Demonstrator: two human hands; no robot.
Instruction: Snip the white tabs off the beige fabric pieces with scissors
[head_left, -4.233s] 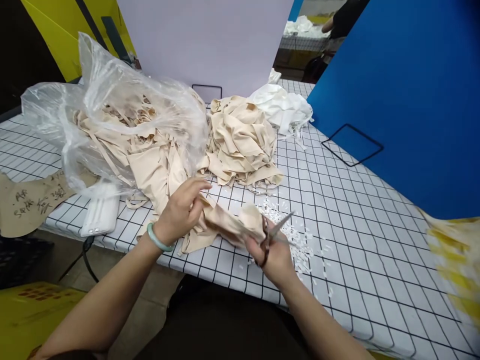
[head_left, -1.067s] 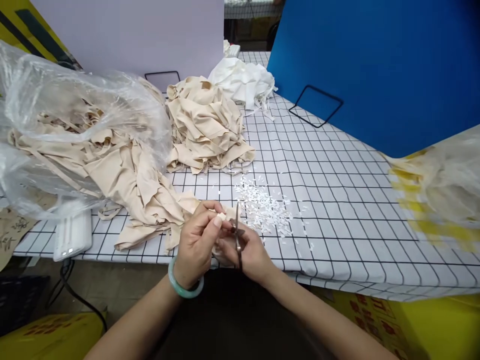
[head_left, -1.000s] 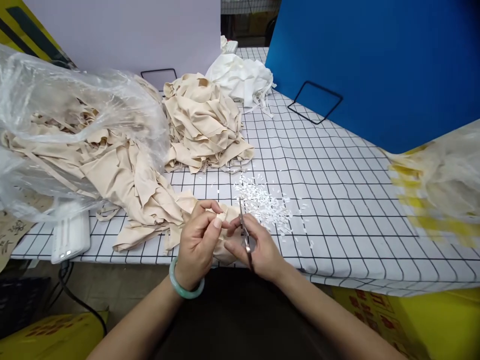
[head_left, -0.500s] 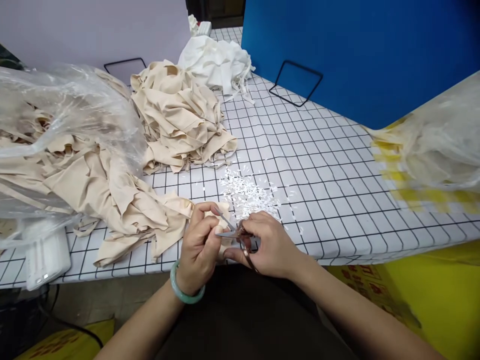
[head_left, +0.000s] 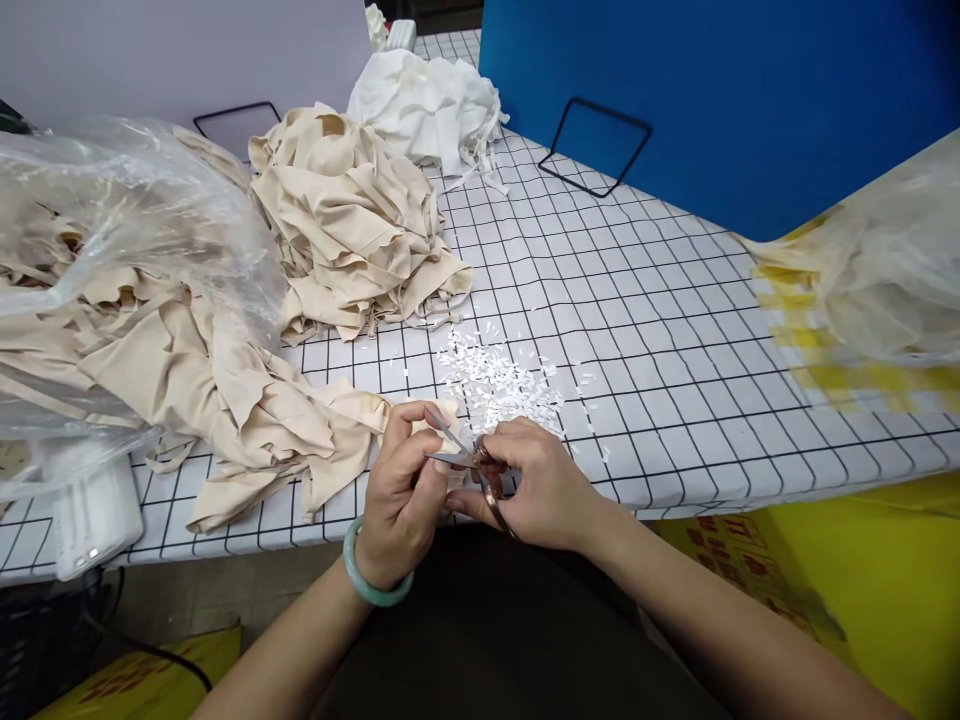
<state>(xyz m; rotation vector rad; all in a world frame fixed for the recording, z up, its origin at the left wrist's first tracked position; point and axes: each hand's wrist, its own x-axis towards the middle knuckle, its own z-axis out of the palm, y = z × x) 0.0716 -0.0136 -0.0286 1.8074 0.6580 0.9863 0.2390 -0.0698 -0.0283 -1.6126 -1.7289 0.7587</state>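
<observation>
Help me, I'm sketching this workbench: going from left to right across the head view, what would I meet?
White device → left hand → scissors, their middle between the hands → right hand → translucent plastic at the right. The beige fabric and white bits are left out because they overlap others.

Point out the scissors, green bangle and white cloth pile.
Scissors point(head_left: 474, 461): head view, on the pivot where the blades cross.
Green bangle point(head_left: 367, 590): head view, on the band's lower curve.
White cloth pile point(head_left: 424, 105): head view, mid-heap.
</observation>
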